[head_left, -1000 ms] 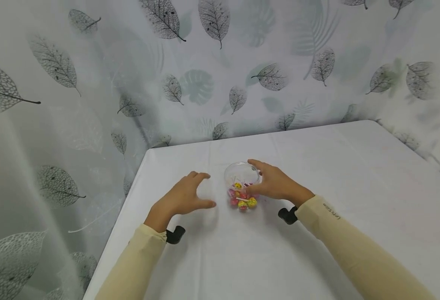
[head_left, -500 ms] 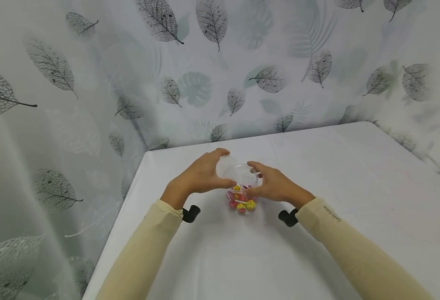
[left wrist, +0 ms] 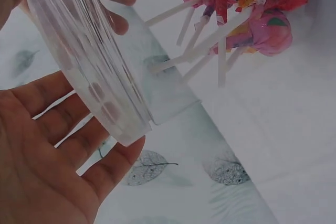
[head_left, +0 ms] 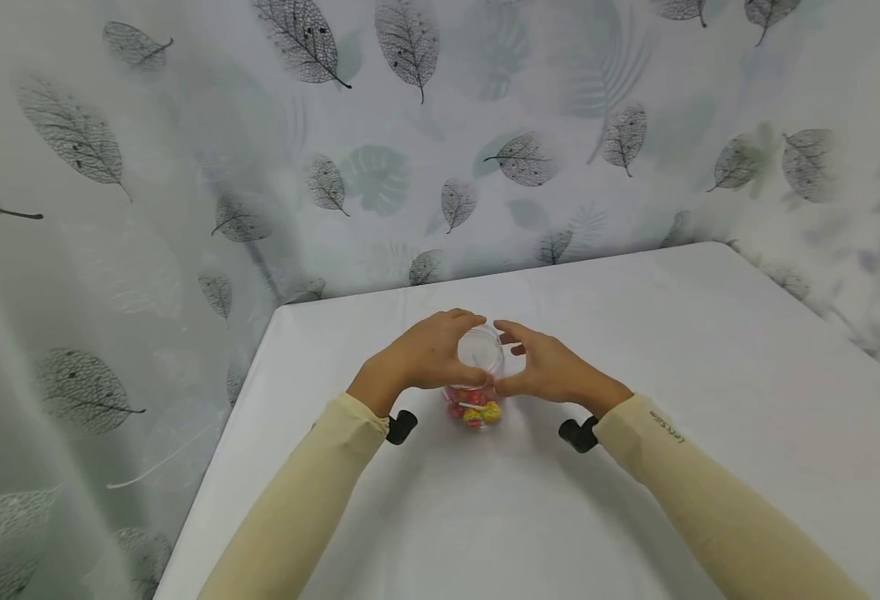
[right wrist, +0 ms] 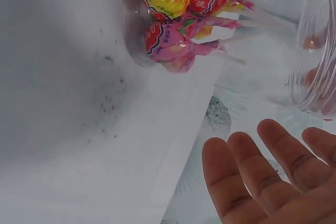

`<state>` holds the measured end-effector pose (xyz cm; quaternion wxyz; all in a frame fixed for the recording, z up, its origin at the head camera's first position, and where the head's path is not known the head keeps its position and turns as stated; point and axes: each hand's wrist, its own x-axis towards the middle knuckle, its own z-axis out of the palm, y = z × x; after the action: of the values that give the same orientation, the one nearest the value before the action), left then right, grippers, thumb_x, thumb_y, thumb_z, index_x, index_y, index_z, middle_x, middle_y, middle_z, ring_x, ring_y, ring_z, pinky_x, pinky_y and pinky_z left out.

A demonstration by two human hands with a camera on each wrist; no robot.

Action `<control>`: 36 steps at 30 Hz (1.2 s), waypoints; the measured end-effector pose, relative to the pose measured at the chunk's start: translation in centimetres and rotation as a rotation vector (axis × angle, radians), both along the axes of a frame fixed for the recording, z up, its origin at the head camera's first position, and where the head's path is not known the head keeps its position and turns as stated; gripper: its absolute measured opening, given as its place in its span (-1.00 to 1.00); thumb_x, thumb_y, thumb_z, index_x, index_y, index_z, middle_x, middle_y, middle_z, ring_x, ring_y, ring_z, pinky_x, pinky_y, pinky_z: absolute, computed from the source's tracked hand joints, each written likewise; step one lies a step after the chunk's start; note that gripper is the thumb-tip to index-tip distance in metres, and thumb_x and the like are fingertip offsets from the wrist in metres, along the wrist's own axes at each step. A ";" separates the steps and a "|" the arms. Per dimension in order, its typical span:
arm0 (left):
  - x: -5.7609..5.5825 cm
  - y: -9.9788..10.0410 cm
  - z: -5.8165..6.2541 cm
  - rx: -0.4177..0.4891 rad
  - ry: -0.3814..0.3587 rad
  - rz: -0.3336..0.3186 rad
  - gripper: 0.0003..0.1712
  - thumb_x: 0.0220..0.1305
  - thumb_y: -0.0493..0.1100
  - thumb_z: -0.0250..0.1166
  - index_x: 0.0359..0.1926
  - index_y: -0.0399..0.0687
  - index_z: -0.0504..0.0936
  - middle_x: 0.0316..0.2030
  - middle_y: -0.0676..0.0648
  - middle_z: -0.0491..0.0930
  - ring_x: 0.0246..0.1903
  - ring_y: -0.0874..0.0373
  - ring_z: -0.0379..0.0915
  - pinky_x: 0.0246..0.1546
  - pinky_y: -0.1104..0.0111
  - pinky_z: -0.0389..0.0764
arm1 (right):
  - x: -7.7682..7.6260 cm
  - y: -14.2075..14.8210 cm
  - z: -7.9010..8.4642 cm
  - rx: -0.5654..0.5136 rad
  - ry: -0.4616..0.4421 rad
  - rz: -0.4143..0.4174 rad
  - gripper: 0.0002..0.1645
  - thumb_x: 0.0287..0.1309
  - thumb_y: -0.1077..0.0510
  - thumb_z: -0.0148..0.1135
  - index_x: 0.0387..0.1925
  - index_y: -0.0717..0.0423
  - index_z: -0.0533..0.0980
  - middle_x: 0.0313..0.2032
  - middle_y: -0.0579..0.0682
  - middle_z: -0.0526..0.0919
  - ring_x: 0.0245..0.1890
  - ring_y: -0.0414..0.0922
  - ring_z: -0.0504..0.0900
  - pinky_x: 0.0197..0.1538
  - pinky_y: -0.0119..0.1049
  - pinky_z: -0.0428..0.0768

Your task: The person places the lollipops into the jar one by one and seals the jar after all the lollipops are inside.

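A clear jar with several wrapped lollipops in its bottom stands on the white table. Red, pink and yellow wrappers show through its wall. My left hand curls round the mouth of the jar. In the left wrist view its fingertips hold the edge of a clear lid, which sits at the jar's mouth. My right hand is on the jar's other side. In the right wrist view its fingers are extended and spread, apart from the jar wall.
A white cloth covers the table. Behind and to the left hangs a pale curtain printed with leaves. Each wrist carries a small black camera mount.
My left hand has moved right to the jar's mouth and now grips there. The right hand has stayed at the jar's right side, with a gap now visible. The view has turned slightly right.
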<state>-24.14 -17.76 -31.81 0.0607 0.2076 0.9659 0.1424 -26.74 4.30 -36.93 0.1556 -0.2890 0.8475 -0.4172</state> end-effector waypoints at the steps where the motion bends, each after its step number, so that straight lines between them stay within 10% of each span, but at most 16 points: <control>1: 0.0 0.0 0.0 0.003 -0.004 0.003 0.02 0.16 0.27 0.50 0.53 -0.03 0.36 0.45 -0.07 0.40 0.35 0.01 0.39 0.33 0.05 0.48 | 0.0 0.0 0.1 -0.001 -0.002 0.002 0.22 0.05 0.01 0.55 0.63 0.07 0.08 0.44 0.20 0.41 0.43 0.17 0.41 0.34 0.18 0.49; 8: 0.2 -0.4 -0.5 0.051 -0.033 0.019 0.00 0.15 0.22 0.52 0.51 -0.02 0.36 0.45 -0.05 0.40 0.37 0.04 0.37 0.32 0.07 0.48 | 0.1 0.0 0.5 -0.028 0.017 0.038 0.24 0.06 0.07 0.58 0.64 0.07 0.06 0.53 0.16 0.28 0.45 0.21 0.38 0.30 0.19 0.53; 16: 1.3 -2.9 -3.9 0.255 -0.045 0.032 0.15 0.13 0.16 0.57 0.63 0.08 0.17 0.57 -0.07 0.14 0.49 -0.03 0.18 0.44 -0.03 0.32 | 0.4 -1.4 1.3 -0.094 0.082 0.118 0.13 0.07 0.23 0.36 0.64 -0.04 0.08 0.60 0.02 0.14 0.48 0.15 0.28 0.37 0.26 0.42; 25: 2.2 -3.9 -8.1 0.613 -0.119 0.155 0.32 0.12 0.08 0.61 0.67 0.19 -0.11 0.50 0.00 0.26 0.43 -0.02 0.29 0.39 -0.02 0.40 | 0.0 -3.1 2.1 0.081 0.189 0.116 0.04 0.19 -0.22 0.47 0.56 0.07 0.27 0.52 0.11 0.31 0.51 0.13 0.30 0.45 0.20 0.33; 36: 2.1 -3.5 -9.3 0.693 -0.118 0.159 0.14 0.10 -0.08 0.59 0.57 0.01 0.09 0.33 -0.04 0.43 0.28 0.05 0.42 0.37 -0.04 0.44 | -0.2 -4.1 2.6 0.178 0.254 0.112 -0.01 0.05 -0.14 0.59 0.45 0.06 0.40 0.42 0.10 0.43 0.42 0.12 0.42 0.41 0.18 0.41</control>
<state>-22.09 -21.24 -41.07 0.0312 0.1314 0.8682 0.4775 -26.94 0.20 -34.29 0.0954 -0.3712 0.8765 -0.2913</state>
